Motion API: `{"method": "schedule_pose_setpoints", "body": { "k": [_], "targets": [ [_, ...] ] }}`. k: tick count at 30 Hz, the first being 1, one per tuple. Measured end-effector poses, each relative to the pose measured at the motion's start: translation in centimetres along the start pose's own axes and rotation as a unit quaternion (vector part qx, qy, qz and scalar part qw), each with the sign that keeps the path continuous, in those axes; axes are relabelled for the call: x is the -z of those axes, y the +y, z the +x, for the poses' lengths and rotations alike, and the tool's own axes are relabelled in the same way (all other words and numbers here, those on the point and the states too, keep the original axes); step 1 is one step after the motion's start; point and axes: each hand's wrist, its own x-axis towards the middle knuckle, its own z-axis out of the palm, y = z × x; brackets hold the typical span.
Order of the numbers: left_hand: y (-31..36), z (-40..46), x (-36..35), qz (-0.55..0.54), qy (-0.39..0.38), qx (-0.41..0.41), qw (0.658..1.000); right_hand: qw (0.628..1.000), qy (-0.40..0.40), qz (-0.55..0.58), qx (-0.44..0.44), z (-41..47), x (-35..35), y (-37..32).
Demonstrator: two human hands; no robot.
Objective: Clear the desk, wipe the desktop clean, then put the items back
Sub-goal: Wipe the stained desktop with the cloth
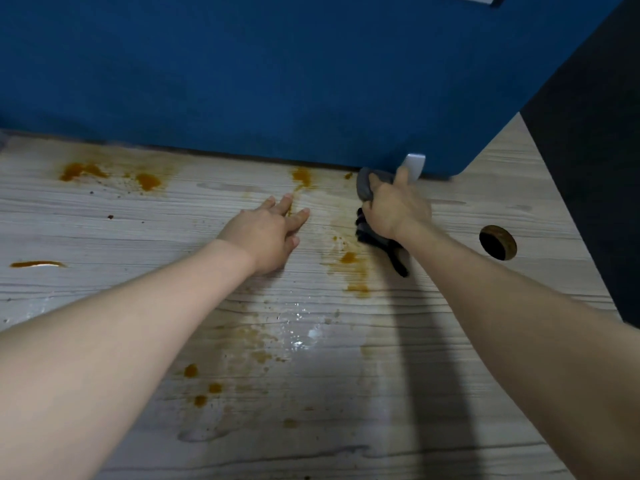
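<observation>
Now the right hand grips a bunched grey and dark cloth at the back of the pale wood-grain desktop, against the blue partition, while the left hand rests flat, fingers spread. Desk's cleared, but orange-brown stains remain all over, so wiping looks barely begun and the items are yet to return.

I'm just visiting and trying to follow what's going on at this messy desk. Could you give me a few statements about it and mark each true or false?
1. The right hand grips a dark cloth. True.
2. The left hand holds a spray bottle. False: it rests flat on the desktop, holding nothing.
3. Orange-brown stains still mark the desktop. True.
4. The partition behind the desk is red. False: it is blue.
5. A round cable hole sits right of the right hand. True.
</observation>
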Motion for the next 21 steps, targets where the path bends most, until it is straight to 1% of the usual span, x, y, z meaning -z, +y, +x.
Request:
{"method": "schedule_pose_setpoints", "body": {
  "k": [3, 7, 9, 11, 13, 14, 17, 19, 21],
  "targets": [
    [0.1, -0.1, 0.0, 0.007, 0.004, 0.000, 1.000, 0.999, 0.029, 0.004, -0.037, -0.3, -0.4, -0.1],
    [0.0, 0.1, -0.2, 0.013, 0.006, -0.003, 1.000, 0.995, 0.008, 0.039, -0.096, 1.4, -0.3, -4.2],
    [-0.1, 0.1, -0.1, 0.013, 0.009, -0.006, 1.000, 0.996, 0.011, 0.034, -0.076, 1.9, -0.2, -4.3],
    [-0.1, 0.0, -0.1, 0.014, 0.004, -0.007, 1.000, 0.999, 0.011, 0.037, -0.024, 1.4, -0.4, -2.7],
    [-0.1, 0.1, 0.0, 0.014, 0.002, -0.008, 1.000, 0.999, 0.044, 0.023, 0.014, 0.5, -0.8, -0.6],
    [-0.1, 0.1, 0.1, 0.013, 0.001, -0.008, 1.000, 0.997, 0.076, 0.022, 0.010, 0.1, -1.0, 0.0],
    [0.0, 0.0, 0.0, 0.015, 0.005, -0.007, 1.000, 0.983, 0.172, 0.046, -0.035, -0.3, -1.4, -0.2],
    [0.1, 0.0, -0.1, 0.014, 0.008, -0.008, 1.000, 0.975, 0.201, 0.064, -0.068, 0.1, -1.6, -1.2],
    [0.0, 0.0, -0.2, 0.017, 0.009, -0.006, 1.000, 0.972, 0.208, 0.077, -0.079, 0.9, -1.8, -2.6]
  ]
}}
